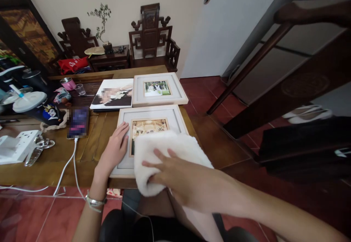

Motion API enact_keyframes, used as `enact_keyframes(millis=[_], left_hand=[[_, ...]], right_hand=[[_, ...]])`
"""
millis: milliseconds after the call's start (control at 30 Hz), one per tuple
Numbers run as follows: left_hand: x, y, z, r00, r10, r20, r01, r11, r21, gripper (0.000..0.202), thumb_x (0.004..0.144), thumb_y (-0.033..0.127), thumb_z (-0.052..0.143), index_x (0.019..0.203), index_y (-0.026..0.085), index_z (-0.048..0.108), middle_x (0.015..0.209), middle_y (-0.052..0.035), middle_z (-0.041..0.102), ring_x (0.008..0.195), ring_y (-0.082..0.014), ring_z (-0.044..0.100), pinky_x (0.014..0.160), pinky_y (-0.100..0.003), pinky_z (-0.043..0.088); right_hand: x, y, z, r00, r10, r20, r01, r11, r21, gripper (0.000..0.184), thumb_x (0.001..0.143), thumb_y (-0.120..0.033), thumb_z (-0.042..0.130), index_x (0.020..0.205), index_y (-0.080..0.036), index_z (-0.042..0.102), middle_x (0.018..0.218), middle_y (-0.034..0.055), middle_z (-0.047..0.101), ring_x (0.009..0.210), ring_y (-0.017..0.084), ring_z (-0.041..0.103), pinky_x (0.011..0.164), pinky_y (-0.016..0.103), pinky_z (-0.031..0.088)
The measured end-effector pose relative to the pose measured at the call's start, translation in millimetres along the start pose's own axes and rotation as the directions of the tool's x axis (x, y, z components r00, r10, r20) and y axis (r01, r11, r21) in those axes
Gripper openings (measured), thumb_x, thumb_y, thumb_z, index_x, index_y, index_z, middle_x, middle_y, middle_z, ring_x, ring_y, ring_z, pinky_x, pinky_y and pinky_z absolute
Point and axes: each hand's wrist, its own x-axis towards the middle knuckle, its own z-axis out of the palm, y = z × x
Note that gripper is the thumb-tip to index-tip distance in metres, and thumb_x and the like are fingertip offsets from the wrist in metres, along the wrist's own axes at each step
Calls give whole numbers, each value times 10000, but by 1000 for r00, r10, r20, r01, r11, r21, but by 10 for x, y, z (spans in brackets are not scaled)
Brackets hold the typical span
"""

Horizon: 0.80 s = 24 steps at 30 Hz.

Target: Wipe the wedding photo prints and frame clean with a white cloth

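A light wooden picture frame (175, 119) lies flat at the near edge of a wooden table (98, 132). My left hand (115, 147) rests flat on the frame's left side, fingers stretched out. My right hand (167, 168) presses a white fluffy cloth (175, 148) onto the frame's glass, fingers spread over the cloth and thumb curled under its edge. The cloth hides the lower right part of the frame and hangs over the table edge.
Behind lie a second framed photo (159, 88) and an unframed print (113, 93). To the left sit a phone (78, 122) on a white cable, a power strip (17, 146), a lidded cup (33, 104) and a pink mug (67, 84). Carved chairs (151, 37) stand at the back; a dark stair rail (287, 73) runs along the right.
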Motion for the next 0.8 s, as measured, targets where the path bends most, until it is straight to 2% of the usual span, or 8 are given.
enact_keyframes(millis=[100,167,300,400,500,567,667,800], left_hand=[[-1,15,-16,1000,4,22,-4,1000,16,433,971,265,362,1330,99,538,1436,-162,503,1404,-229,382,1183,-457,291],[-5,10,-19,999,6,36,-7,1000,17,436,973,251,344,1339,103,530,1448,-158,491,1410,-223,371,1184,-455,289],[-8,-30,-4,999,24,33,-24,1000,12,437,976,257,332,1345,134,530,1449,-141,493,1413,-223,367,1180,-467,295],[-8,-32,-1,1000,25,18,-25,1000,-12,438,984,297,338,1339,134,537,1436,-144,508,1404,-228,383,1178,-465,294],[-23,13,-26,1000,-3,-19,2,998,-59,470,1004,357,313,1393,152,477,1472,-126,471,1403,-215,383,1188,-444,272],[-44,47,-52,998,-20,-57,14,996,-91,508,1013,394,280,1459,173,383,1529,-105,395,1428,-202,336,1200,-422,240],[-79,65,-77,995,-19,-101,6,991,-134,569,1015,452,236,1519,188,253,1584,-89,288,1465,-202,248,1212,-402,190],[-98,37,-84,995,1,-99,-18,986,-167,635,999,528,192,1533,185,217,1599,-94,246,1475,-223,216,1215,-406,168]], right_hand=[[22,-103,96,999,-34,21,34,999,-25,586,713,-21,586,1259,-231,631,1545,58,361,1410,485,203,1051,757,254],[124,-52,175,999,-38,-31,36,998,-60,590,708,-46,612,1276,-207,618,1560,78,328,1413,498,162,1060,767,212],[375,327,219,968,-8,-250,-35,986,-164,562,767,2,514,1278,-209,616,1573,64,304,1449,418,116,1123,697,162],[572,678,81,917,35,-396,-164,941,-296,567,781,40,449,1283,-170,608,1575,71,297,1450,421,103,1124,703,136],[802,861,-117,895,60,-443,-240,900,-364,575,776,40,466,1303,-153,589,1583,91,273,1442,458,103,1091,745,155],[958,845,-208,892,73,-446,-260,891,-373,587,779,33,476,1322,-170,573,1585,86,275,1439,470,108,1070,763,178],[1109,663,-237,910,52,-411,-221,899,-377,573,808,26,451,1322,-199,573,1576,71,308,1437,466,132,1051,773,202],[1009,323,-135,955,23,-297,-138,917,-374,467,827,-16,464,1237,-159,636,1569,92,321,1416,495,175,1029,776,249]])
